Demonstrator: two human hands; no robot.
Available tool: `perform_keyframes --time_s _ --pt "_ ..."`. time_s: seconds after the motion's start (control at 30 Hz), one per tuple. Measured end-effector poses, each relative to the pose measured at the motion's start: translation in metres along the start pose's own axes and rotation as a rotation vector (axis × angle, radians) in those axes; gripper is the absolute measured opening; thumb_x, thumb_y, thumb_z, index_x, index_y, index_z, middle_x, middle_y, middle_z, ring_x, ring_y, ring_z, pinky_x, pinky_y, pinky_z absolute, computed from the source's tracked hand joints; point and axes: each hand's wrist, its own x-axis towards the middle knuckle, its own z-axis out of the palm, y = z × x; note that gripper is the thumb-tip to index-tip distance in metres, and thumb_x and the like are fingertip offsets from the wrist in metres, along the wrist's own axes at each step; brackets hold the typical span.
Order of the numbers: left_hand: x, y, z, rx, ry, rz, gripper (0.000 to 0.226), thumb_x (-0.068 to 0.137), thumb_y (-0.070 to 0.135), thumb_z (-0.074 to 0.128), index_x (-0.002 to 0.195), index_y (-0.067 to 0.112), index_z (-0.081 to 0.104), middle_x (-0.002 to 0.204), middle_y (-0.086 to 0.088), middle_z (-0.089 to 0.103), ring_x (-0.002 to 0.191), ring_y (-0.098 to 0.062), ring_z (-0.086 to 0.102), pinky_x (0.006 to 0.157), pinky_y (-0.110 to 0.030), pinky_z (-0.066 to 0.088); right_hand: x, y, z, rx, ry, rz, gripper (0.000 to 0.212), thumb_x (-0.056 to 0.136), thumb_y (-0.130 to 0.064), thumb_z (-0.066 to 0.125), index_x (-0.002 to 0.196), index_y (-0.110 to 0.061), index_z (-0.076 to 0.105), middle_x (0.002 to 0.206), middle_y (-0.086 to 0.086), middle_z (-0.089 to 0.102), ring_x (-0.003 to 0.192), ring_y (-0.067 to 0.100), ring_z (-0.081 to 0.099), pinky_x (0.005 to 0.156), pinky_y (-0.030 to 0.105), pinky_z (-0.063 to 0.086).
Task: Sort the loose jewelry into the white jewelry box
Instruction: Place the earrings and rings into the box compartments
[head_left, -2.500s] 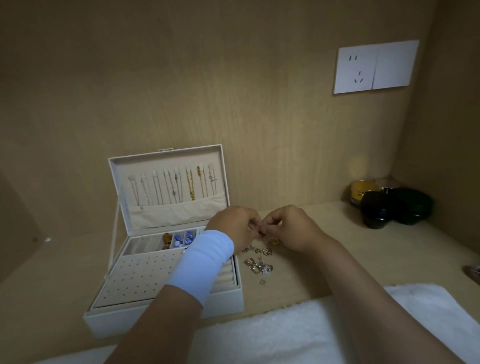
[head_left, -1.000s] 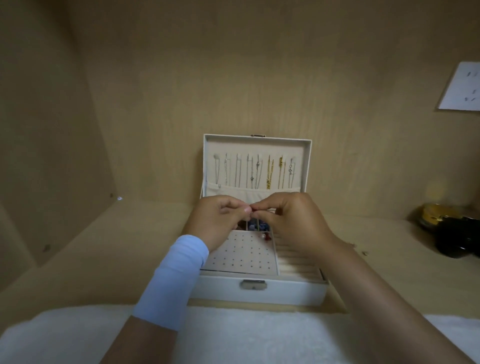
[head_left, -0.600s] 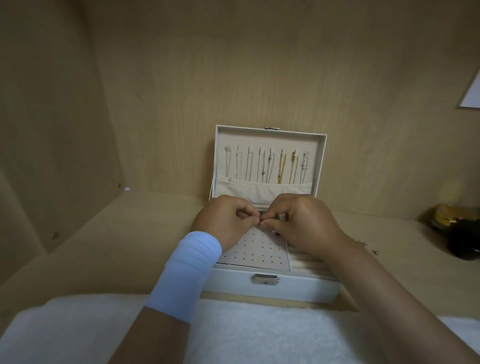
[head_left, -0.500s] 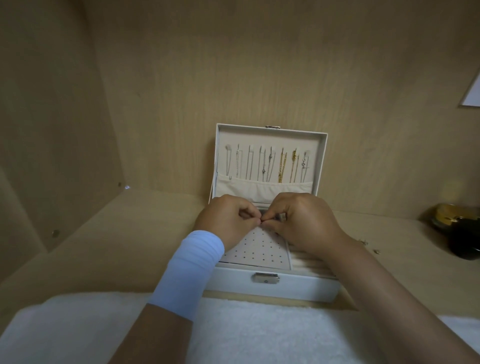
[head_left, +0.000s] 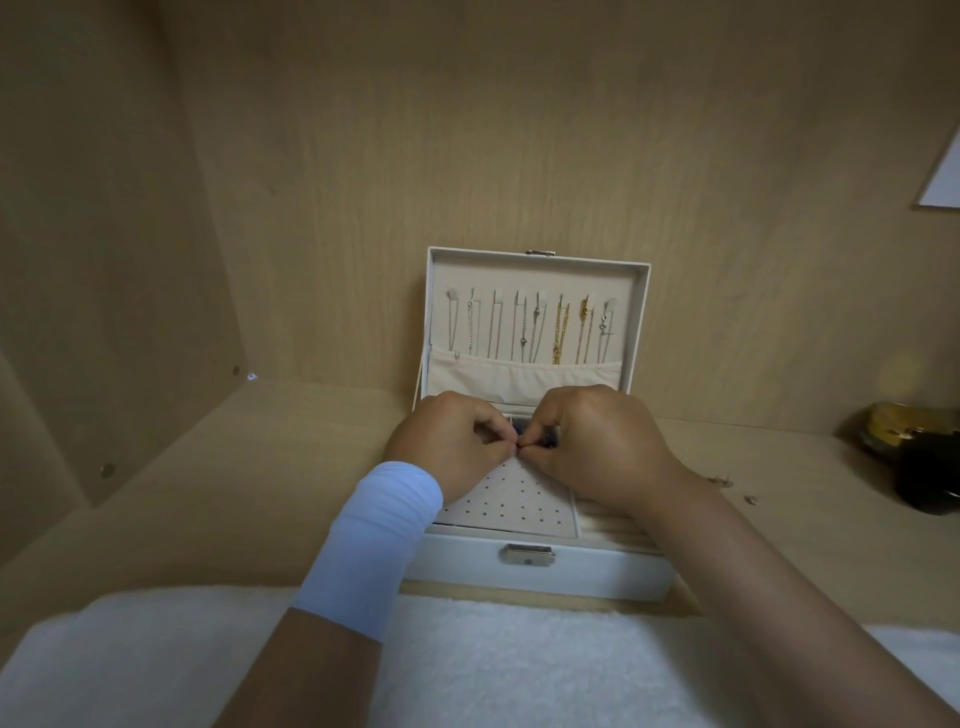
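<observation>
The left hand (head_left: 452, 441) and right hand (head_left: 597, 447) meet fingertip to fingertip, fingers curled in a pinch. Whether anything sits between them cannot be told. They hide the rear compartments of the open white jewelry box (head_left: 540, 574), above its perforated panel (head_left: 514, 506). Chains (head_left: 558, 330) hang in the upright lid (head_left: 535, 270). Loose jewelry (head_left: 722, 480) lies on the shelf to the box's right.

In mid-frame the white jewelry box (head_left: 535, 571) stands open on the wooden shelf (head_left: 234, 493), its lid (head_left: 535, 270) upright against the back wall, with necklaces (head_left: 558, 332) hanging in a row. The left hand (head_left: 447, 441) and right hand (head_left: 597, 441) hover over the perforated panel (head_left: 519, 506), curled fingertips meeting. Whether they pinch anything is too small to tell. A white towel (head_left: 467, 665) fills the lower edge.
</observation>
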Motion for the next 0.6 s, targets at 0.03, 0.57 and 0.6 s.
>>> perform_keyframes --time_s 0.03,0.57,0.6 --pt "0.000 0.000 0.000 0.002 -0.003 0.000 0.010 0.080 0.026 0.075 0.077 0.036 0.076 0.077 0.022 0.069 0.078 0.003 0.062 0.080 -0.022 0.053 0.000 -0.001 0.000 -0.008 -0.011 -0.001 0.007 0.084 -0.042 0.072 0.083 -0.035 0.075 0.088 -0.016 0.068 0.080 0.003 0.057 0.067 0.025 0.045" --pt "-0.006 0.006 -0.001 0.194 -0.039 0.069 0.007 0.081 0.039 0.074 0.088 0.037 0.076 0.086 0.021 0.061 0.084 0.000 0.051 0.079 -0.023 0.045 -0.004 0.016 -0.011 0.341 -0.132 0.122 0.013 0.088 -0.030 0.065 0.089 -0.037 0.076 0.095 -0.021 0.067 0.079 -0.006 0.058 0.073 0.024 0.048" --pt "-0.008 0.006 -0.001 0.203 -0.029 0.068 0.008 0.082 0.040 0.073 0.089 0.037 0.075 0.087 0.021 0.061 0.083 0.001 0.050 0.077 -0.021 0.044 -0.006 0.020 -0.014 0.404 -0.107 0.139 0.013 0.089 -0.027 0.066 0.090 -0.036 0.076 0.096 -0.021 0.068 0.075 -0.009 0.058 0.072 0.021 0.045"
